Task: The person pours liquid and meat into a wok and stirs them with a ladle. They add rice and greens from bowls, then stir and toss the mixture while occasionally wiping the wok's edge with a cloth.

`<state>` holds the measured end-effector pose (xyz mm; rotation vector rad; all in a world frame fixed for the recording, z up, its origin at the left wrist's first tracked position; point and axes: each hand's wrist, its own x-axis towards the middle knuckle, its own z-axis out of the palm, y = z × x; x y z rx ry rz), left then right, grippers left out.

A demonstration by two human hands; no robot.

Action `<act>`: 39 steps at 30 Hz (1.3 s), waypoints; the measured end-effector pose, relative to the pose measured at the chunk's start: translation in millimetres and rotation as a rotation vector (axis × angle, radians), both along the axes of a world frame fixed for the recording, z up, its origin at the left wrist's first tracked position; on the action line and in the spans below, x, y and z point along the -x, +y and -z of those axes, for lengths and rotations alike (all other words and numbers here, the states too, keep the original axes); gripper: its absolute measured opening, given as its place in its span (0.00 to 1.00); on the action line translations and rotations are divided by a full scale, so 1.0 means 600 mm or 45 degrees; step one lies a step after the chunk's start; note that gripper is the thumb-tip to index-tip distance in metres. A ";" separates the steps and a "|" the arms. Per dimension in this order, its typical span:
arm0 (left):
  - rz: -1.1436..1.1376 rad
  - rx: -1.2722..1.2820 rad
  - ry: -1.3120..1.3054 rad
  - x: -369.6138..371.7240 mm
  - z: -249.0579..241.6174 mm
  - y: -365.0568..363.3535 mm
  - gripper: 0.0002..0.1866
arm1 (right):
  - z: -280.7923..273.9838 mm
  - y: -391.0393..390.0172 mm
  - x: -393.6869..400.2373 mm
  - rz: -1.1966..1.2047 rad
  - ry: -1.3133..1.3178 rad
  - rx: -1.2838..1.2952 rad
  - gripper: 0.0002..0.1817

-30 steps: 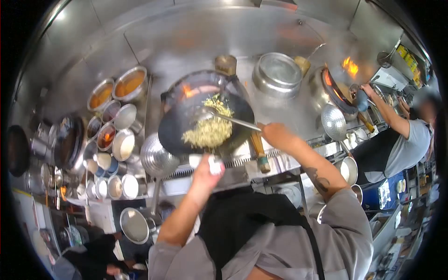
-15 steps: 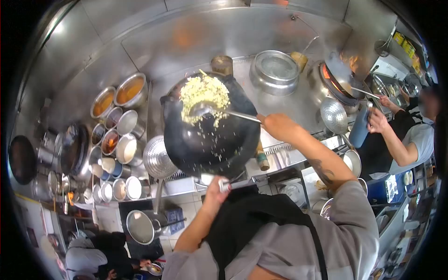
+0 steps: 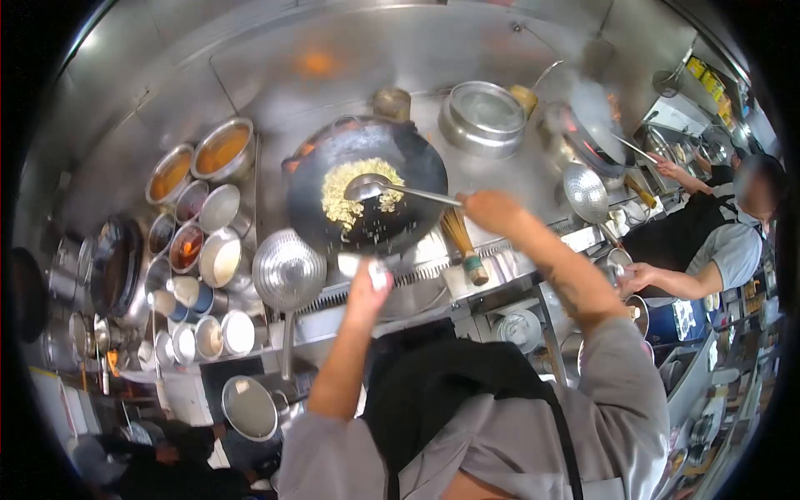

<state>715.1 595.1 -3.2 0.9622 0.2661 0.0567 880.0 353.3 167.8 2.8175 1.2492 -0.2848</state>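
Observation:
A black wok (image 3: pixel 392 229) sits on the stove in front of me with pale chopped food (image 3: pixel 342 185) in it, and some bits lie scattered down its near side. My right hand (image 3: pixel 494 212) is wrapped round the handle of a metal ladle (image 3: pixel 367 187), whose bowl rests on the food. At the wok's near edge, my left hand (image 3: pixel 369 287) is closed round a white cloth (image 3: pixel 379 275) by the wok's near rim. A bamboo brush (image 3: pixel 462 242) lies just right of the wok.
Left of the wok are a perforated strainer (image 3: pixel 289 269) and several containers, including a bowl of orange liquid (image 3: pixel 223 150). A lidded metal pot (image 3: pixel 483 119) stands behind right. A co-worker (image 3: pixel 708 242) works at another smoking wok at the right. Another person (image 3: pixel 167 467) is at lower left.
The wok has come down and back from its tilt, and the food has settled towards its middle. My left hand has moved up and left. The co-worker's near hand has lowered, without the blue bottle showing.

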 end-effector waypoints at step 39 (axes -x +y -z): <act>-0.076 0.350 0.334 0.024 -0.200 0.072 0.05 | -0.036 0.020 0.114 0.608 0.039 -1.049 0.20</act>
